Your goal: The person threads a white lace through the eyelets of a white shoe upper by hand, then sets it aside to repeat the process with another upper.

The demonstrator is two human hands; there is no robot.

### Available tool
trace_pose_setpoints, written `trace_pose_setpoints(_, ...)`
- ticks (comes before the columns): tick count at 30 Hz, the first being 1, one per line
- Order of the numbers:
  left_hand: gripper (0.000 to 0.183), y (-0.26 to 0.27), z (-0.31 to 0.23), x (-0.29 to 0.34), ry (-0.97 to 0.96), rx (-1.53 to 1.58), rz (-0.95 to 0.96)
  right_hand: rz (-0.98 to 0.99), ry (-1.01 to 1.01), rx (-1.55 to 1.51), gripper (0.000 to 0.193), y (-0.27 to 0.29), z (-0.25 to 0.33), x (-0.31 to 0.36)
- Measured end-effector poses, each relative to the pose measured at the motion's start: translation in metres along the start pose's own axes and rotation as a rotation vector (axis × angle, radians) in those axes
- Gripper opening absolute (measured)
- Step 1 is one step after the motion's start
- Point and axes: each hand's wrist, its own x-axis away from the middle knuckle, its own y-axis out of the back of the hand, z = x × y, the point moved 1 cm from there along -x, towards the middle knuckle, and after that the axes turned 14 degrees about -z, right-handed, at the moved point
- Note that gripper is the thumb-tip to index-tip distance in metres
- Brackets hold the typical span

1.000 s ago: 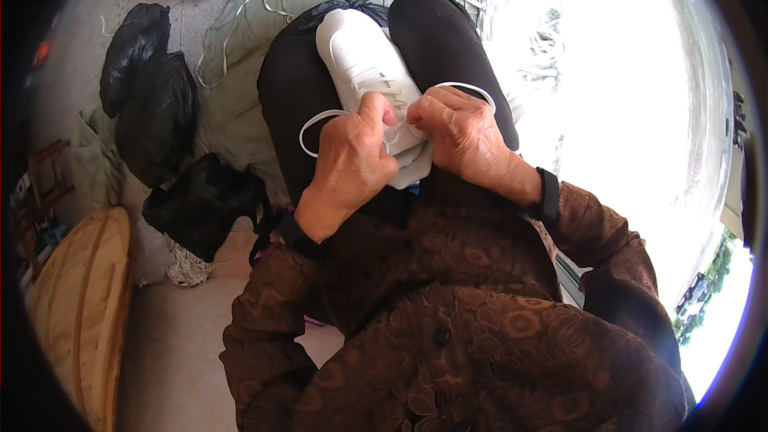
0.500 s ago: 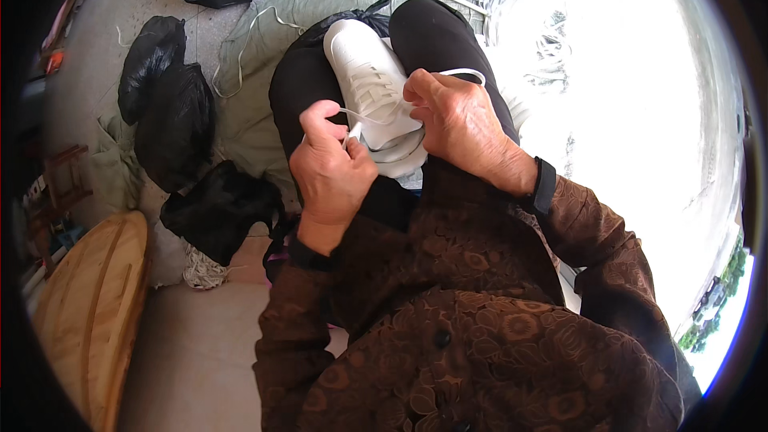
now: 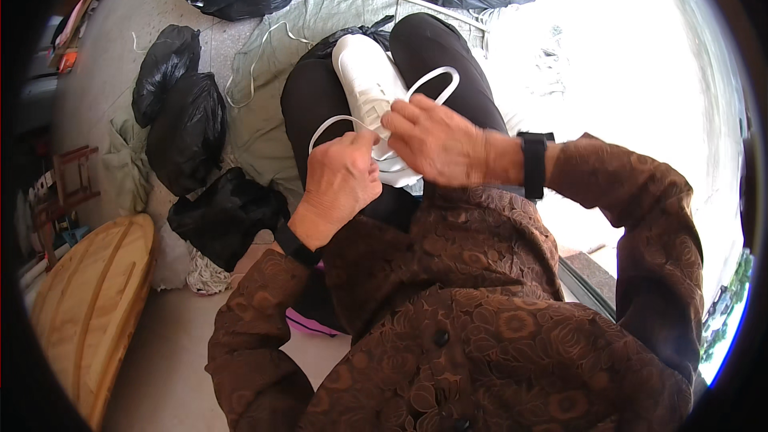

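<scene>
A white shoe lies on the lap between black-clad thighs, toe pointing away. Its white lace stands out in loops on both sides.

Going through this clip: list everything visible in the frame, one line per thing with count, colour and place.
shoe: one, white, on the lap between the knees, toe pointing away.
laces: two loops, white, one out to each side of the shoe.
black bags: several, black, on the floor to the left and along the top edge.
cloth sheet: one, grey-green, spread on the floor under the legs.
wooden board: one, light brown, curved, lower left.
wristband: one, black, on the right wrist.
legs: two, in black trousers, stretched forward.
left hand: pinching the left lace loop.
right hand: on the shoe, fingers at the laces.
</scene>
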Motion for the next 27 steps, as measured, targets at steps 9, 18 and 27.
trace_pose_setpoints(9, 0.016, 0.000, -0.008, -0.029, -0.502, -0.275, 0.140, -0.253, -0.976, -0.653, 0.007, 0.023, 0.021, 0.020)
trace_pose_setpoints(18, 0.007, 0.023, -0.063, -0.006, 1.006, 0.937, -0.051, -0.425, -1.096, -0.839, 0.020, 0.042, 0.052, 0.015)
trace_pose_setpoints(27, 0.025, 0.018, -0.070, 0.017, 1.038, 1.174, -0.353, -0.365, -1.275, -0.764, 0.018, 0.017, 0.055, 0.010)
